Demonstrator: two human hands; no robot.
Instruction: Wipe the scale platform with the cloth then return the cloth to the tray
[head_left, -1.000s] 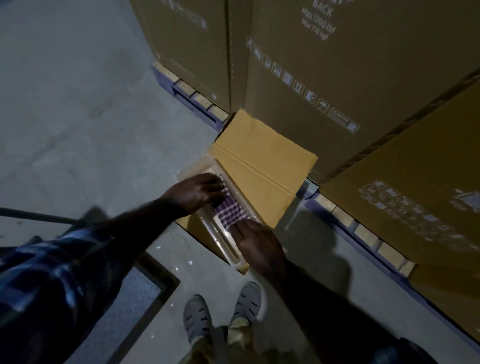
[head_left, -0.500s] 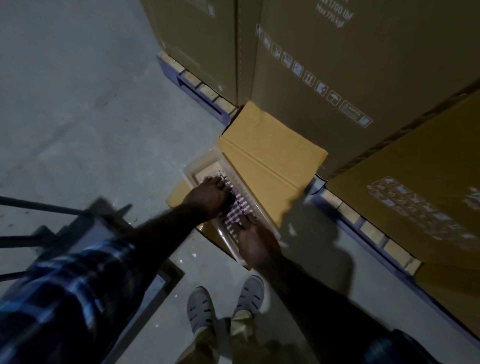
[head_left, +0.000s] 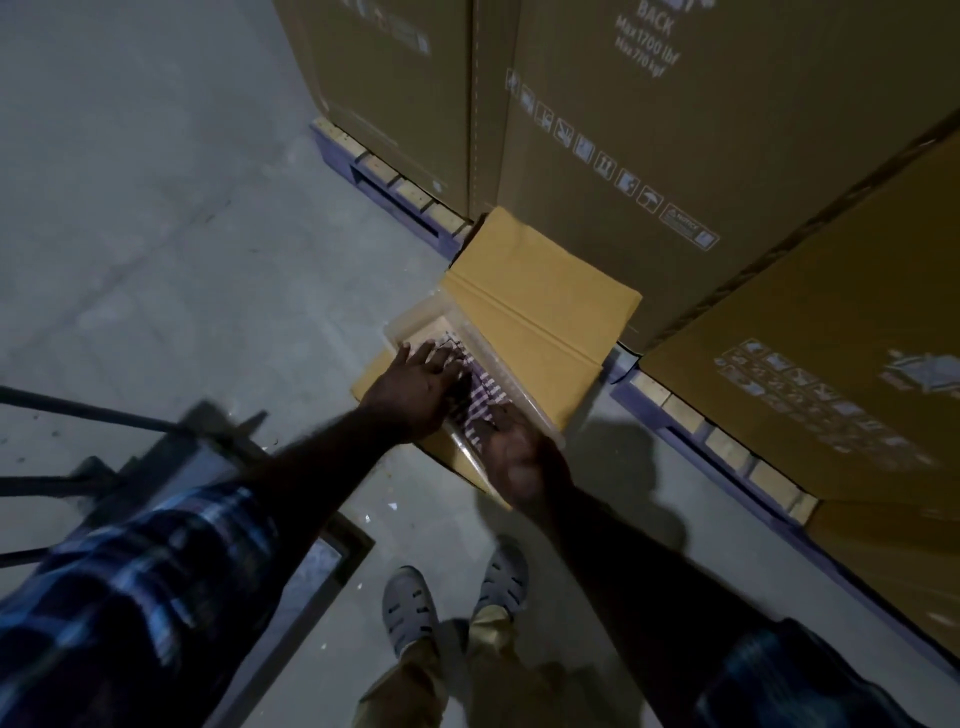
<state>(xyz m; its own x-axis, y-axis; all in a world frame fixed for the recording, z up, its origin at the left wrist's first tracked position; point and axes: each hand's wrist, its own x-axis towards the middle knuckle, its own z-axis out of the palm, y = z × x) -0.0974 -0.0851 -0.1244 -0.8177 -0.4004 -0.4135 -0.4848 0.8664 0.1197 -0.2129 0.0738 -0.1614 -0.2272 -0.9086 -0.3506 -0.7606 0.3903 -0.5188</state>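
**Both hands on the cloth in the tray**

Head view: the cloth (head_left: 480, 397) lies in the tray (head_left: 415, 325), long axis running 11 to 5 o'clock. Left hand (head_left: 415, 384) rests spread flat at its 11 o'clock end; right hand (head_left: 511, 449) covers the 5 o'clock end, grip unclear.

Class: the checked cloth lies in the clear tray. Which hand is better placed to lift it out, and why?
Left, probably. The left hand lies spread over the cloth in the tray; the right hand touches only its near end. Neither shows a closed grip.
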